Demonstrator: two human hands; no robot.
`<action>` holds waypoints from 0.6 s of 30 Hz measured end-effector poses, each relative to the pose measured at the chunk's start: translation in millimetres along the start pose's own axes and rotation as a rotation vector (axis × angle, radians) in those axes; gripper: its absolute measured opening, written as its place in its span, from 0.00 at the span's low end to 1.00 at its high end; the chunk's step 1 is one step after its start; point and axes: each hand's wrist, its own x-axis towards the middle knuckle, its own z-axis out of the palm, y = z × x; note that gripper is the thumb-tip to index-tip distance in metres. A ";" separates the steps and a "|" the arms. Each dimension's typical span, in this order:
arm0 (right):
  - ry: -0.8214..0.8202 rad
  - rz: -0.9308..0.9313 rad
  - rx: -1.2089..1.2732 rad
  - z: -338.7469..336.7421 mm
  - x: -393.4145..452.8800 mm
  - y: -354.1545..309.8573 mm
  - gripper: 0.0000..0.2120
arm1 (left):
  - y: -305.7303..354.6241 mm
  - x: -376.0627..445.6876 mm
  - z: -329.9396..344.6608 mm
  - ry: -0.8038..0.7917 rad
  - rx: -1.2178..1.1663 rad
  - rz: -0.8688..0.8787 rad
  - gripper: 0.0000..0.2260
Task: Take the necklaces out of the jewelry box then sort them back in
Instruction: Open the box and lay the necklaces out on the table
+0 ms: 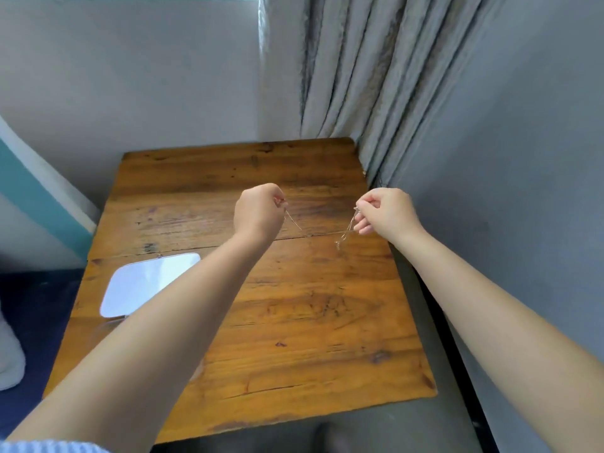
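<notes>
Left hand (258,212) and right hand (384,210) each pinch necklace (343,235) end, mid-frame above table (294,322) — should keep chain taut, untangled, lower slowly.

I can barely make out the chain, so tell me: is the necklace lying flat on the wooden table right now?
No: the necklace hangs in the air above the table, pinched between the left hand and the right hand.
</notes>
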 end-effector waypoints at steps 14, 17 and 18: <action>-0.151 0.553 0.432 77.7 -119.4 164.3 0.11 | -48.2 -135.1 155.8 -0.556 0.605 0.181 0.08; -0.111 0.554 0.364 100.7 -152.4 179.1 0.10 | -64.6 -164.9 169.6 -0.524 0.504 0.220 0.06; -0.095 0.534 0.314 105.1 -159.2 180.7 0.09 | -70.8 -171.6 173.6 -0.466 0.431 0.265 0.04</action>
